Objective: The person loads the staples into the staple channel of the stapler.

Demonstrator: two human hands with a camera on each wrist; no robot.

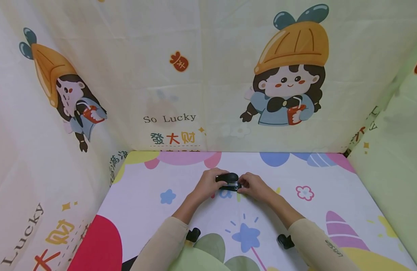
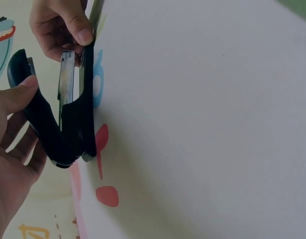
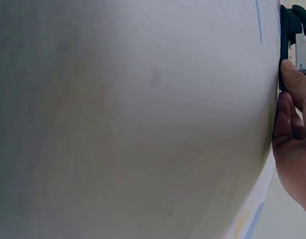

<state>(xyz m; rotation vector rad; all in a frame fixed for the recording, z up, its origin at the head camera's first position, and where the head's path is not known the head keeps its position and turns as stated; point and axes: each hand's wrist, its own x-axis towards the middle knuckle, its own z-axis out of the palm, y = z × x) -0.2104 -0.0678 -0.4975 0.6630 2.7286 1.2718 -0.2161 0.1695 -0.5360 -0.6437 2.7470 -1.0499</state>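
Observation:
A black stapler [image 1: 232, 177] is held over the far middle of the table, its top arm swung up from the base. In the left wrist view the metal staple rail [image 2: 67, 77] shows between the raised arm [image 2: 37, 112] and the base [image 2: 88, 114]. My left hand [image 1: 207, 185] grips the top arm, thumb on its near side. With thumb and fingers, my right hand [image 1: 256, 187] pinches the end of the base opposite the hinge. The right wrist view catches only part of the stapler [image 3: 284, 37] at its right edge, above the right hand [image 3: 295, 134].
A white tabletop [image 1: 140, 203] printed with stars, flowers and coloured shapes spreads around the hands. Cartoon-printed cloth walls [image 1: 222, 75] stand at the back and both sides. Small black devices [image 1: 193, 235] sit by the forearms.

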